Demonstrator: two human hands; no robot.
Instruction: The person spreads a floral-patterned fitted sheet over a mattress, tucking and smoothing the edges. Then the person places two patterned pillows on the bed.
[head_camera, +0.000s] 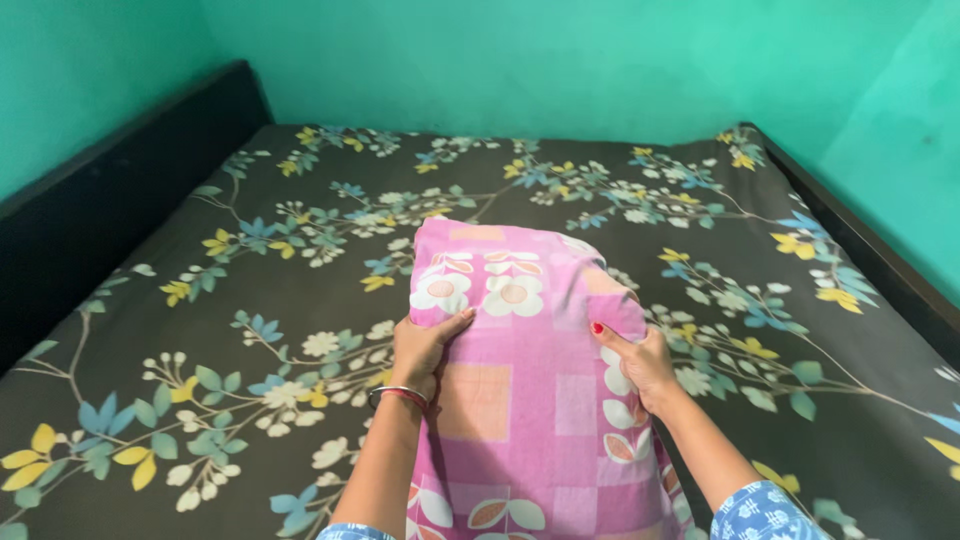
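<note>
Head view: left hand (425, 350) and right hand (640, 362) are both gripping the pink pillow (525, 390) by its sides – it's standing on the bed (250, 300), mid-sheet, not yet laid flat.

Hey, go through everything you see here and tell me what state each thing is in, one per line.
Pink pillow: lying on the bed, in a patterned pink cover, gripped at both sides.
Left hand: closed on the pillow's left edge, thumb on top.
Right hand: closed on the pillow's right edge, thumb on top.
Bedsheet: dark floral, spread flat over the mattress.
Bed frame: black, set against the green walls.
</note>
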